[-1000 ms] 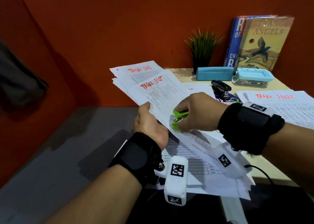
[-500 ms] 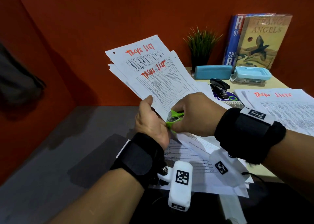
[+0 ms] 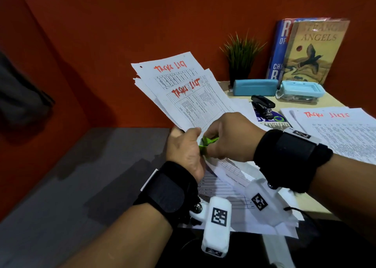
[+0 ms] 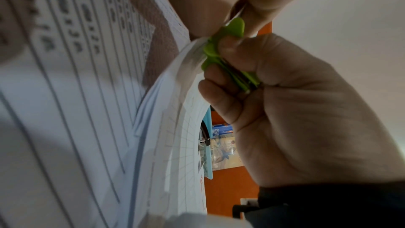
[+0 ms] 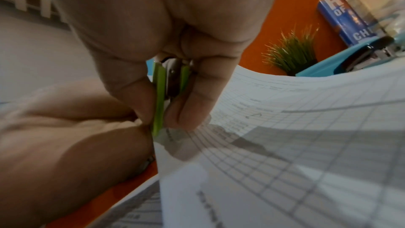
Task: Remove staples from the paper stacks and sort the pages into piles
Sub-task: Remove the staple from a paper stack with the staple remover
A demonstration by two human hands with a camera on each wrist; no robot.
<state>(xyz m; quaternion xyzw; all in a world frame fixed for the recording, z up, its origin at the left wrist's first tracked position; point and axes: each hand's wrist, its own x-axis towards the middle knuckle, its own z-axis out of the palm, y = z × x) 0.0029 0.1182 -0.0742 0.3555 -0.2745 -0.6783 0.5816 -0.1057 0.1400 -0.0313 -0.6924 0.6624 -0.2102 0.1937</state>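
Note:
A stack of white pages headed "TASKS LIST" in red is held raised and tilted over the desk's left edge. My left hand grips its near corner, thumb on top. My right hand squeezes a lime-green staple remover against that same corner. In the left wrist view the green staple remover bites the paper edge. In the right wrist view the thumb and forefinger pinch the green remover closed at the page corner. The staple itself is hidden.
More printed pages lie on the beige desk at right, and others lie under my wrists. At the back stand a black stapler, a blue case, a lidded box, a small plant and two books. An orange partition rings the desk.
The paper stack has been lifted and tilted more upright, then eased slightly. My hands have drawn closer together, and the staple remover now sits tight against my left thumb.

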